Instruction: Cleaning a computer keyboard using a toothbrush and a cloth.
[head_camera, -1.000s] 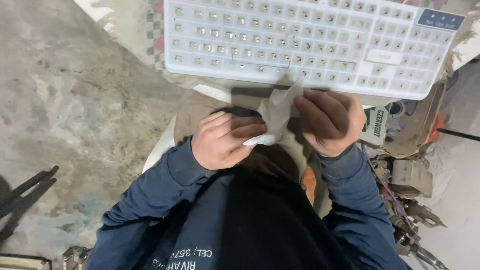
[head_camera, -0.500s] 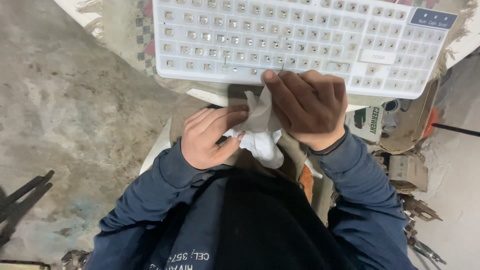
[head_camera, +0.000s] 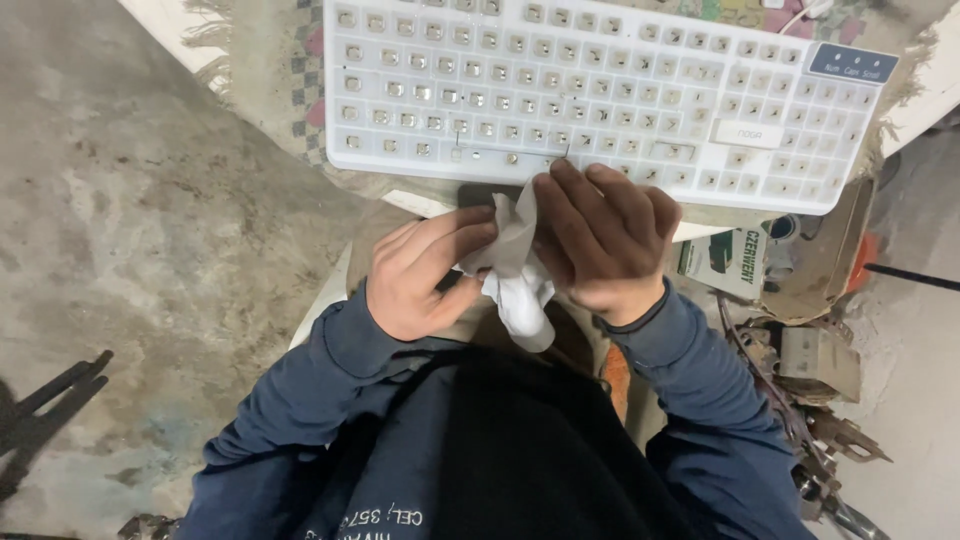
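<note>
**A:** Head view, looking straight down. I have the crumpled white cloth (head_camera: 515, 270) pinched between both hands, just below the near edge of the white flat plastic keyboard (head_camera: 600, 95).

**B:** How are the hands set?

**A:** The left hand (head_camera: 420, 275) is curled around the cloth from its side, fingers closed on it. The right hand (head_camera: 600, 245) is closed over the upper part, knuckles up, fingertips right at the keyboard's front rim. Neither is spread wide; both are holding the cloth.

**B:** And the keyboard from there?

**A:** It lies directly ahead of the hands, its long axis running left to right across the view, tilted slightly down toward the right. It rests on a frayed woven mat (head_camera: 260, 80) over the white bench (head_camera: 180, 20). The right hand is the nearer one; I cannot tell whether it touches the rim. The left hand sits a little further back, toward my body.

**B:** Anything beside you?

**A:** A green-and-white carton (head_camera: 725, 262) and rusty metal scrap (head_camera: 815, 380) to the right, well apart from the cloth.
</note>
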